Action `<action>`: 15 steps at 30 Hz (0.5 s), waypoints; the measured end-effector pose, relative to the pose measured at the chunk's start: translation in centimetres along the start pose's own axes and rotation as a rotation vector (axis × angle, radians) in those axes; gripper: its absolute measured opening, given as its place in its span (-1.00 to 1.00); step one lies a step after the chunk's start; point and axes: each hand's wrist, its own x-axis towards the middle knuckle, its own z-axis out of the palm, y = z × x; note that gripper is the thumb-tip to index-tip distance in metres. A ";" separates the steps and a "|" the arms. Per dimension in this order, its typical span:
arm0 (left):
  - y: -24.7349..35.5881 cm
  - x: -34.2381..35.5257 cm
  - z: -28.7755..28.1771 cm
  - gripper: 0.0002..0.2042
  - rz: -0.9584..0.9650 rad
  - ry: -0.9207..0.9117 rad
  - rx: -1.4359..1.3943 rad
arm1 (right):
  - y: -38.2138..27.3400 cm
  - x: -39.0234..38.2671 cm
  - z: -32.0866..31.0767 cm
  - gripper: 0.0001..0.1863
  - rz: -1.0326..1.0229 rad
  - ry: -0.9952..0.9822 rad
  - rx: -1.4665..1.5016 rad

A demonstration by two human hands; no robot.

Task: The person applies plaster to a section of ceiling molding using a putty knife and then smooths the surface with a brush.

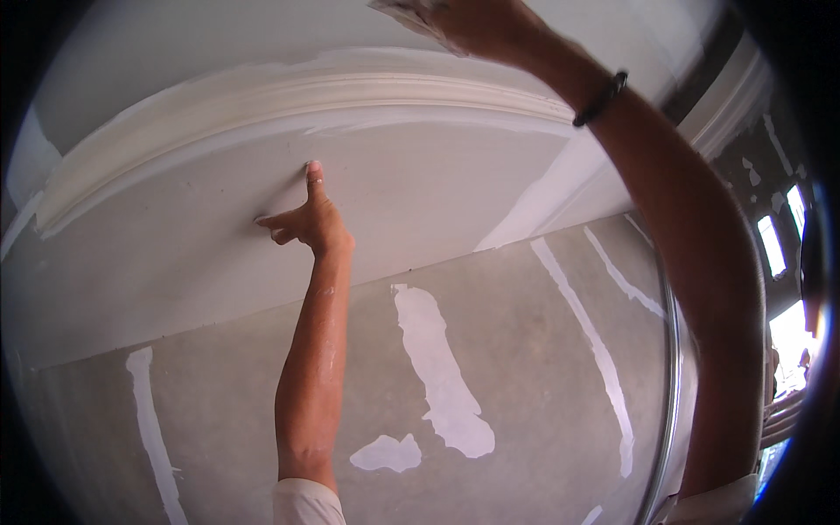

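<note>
My left hand [311, 220] reaches up to a grey-white board panel [411, 184], thumb up and fingers spread, its tips touching or nearly touching the surface. It holds nothing. My right hand [472, 26] is at the upper edge of the view, beyond a cream moulding [289, 101], partly cut off. Its fingers look curled around something pale, with white smears on them; what it is cannot be made out. A dark bracelet [602, 99] circles the right wrist. White compound is smeared along the moulding's far edge, and small white flecks mark my left forearm.
Below the panel spreads a grey-brown surface [332, 376] with several white filler patches [442, 376]. A shiny metal pole or edge [672, 394] runs down the right side. Bright openings [772, 245] show at the far right.
</note>
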 end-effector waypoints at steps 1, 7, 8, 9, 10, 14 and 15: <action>0.3 -0.9 0.7 0.24 -0.008 -0.026 -0.003 | 2.9 -1.0 2.8 -0.75 -0.125 0.339 0.054; 0.5 -1.5 1.2 0.25 -0.012 -0.047 -0.037 | -0.5 -7.4 7.9 -0.66 -0.108 0.300 -0.258; 0.5 -1.7 1.3 0.25 -0.014 -0.054 -0.041 | -0.5 -7.8 7.7 -0.65 -0.115 0.287 -0.258; 0.4 -1.4 1.2 0.25 -0.006 -0.050 -0.032 | -0.8 -8.2 7.3 -0.64 -0.148 0.304 -0.242; 0.2 -1.0 1.0 0.25 0.002 -0.041 -0.025 | -0.9 -8.7 6.7 -0.63 -0.186 0.322 -0.222; -0.3 -0.2 0.5 0.26 0.022 -0.033 -0.035 | 3.4 -7.5 4.1 -0.59 0.101 0.178 -0.173; -0.2 0.0 0.3 0.26 0.024 -0.027 -0.024 | 5.2 -6.2 3.7 -0.59 0.270 0.072 -0.132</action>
